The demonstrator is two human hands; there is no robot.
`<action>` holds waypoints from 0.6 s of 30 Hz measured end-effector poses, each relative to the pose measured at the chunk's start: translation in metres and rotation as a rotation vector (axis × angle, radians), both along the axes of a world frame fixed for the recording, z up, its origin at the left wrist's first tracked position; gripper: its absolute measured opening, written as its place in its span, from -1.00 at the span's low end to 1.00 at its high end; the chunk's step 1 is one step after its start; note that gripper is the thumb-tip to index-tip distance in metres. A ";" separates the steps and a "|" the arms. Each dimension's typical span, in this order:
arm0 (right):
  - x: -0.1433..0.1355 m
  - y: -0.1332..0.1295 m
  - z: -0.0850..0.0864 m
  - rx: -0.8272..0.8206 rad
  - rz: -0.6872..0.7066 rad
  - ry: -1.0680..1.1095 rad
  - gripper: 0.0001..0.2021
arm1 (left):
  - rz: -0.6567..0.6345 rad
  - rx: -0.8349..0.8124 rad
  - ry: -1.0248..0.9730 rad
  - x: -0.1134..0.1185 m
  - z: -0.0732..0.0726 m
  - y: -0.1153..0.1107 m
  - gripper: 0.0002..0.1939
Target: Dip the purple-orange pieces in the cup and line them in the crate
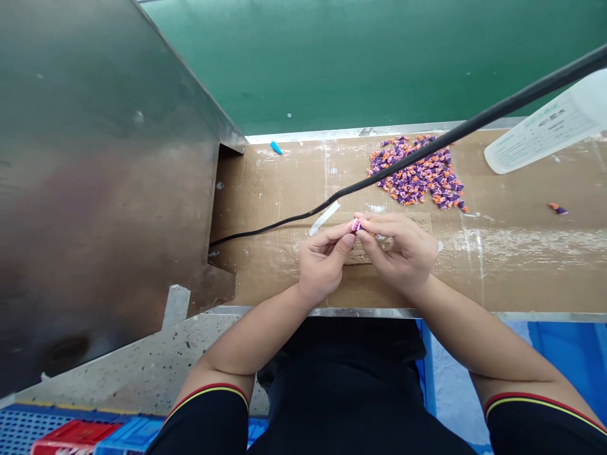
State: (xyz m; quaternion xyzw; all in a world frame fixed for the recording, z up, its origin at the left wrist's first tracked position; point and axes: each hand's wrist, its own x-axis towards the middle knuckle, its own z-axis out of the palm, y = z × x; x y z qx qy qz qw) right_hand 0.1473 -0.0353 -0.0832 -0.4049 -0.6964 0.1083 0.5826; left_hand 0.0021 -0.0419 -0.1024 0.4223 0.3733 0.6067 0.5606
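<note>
Two-handed fingertip handling of one small piece above the workbench tabletop.
The left hand (322, 260) and the right hand (403, 249) meet at their fingertips, both pinching a small pink-and-purple piece of soft-looking material (356, 225); the piece is above the brown, cardboard-covered tabletop (272, 278), between its front edge and the heap of small purple, orange and pink pieces (403, 188) near the back edge. The step in hand appears to be shaping or joining this single piece; fingertips hide most of it, so which cannot be told. The next move likely calls for light, even pressure from both hands, clear of the black cable (289, 219) behind them.
</note>
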 end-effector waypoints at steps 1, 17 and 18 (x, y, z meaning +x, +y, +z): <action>0.000 0.000 0.000 -0.002 -0.002 0.000 -0.80 | -0.003 0.000 -0.003 0.000 0.000 0.000 -0.74; 0.007 0.006 0.007 -0.196 0.071 0.093 -0.92 | -0.102 0.119 0.029 -0.002 -0.002 -0.002 -0.70; 0.009 0.007 0.009 -0.219 0.084 0.108 -0.92 | -0.102 0.137 0.031 -0.003 -0.001 -0.001 -0.70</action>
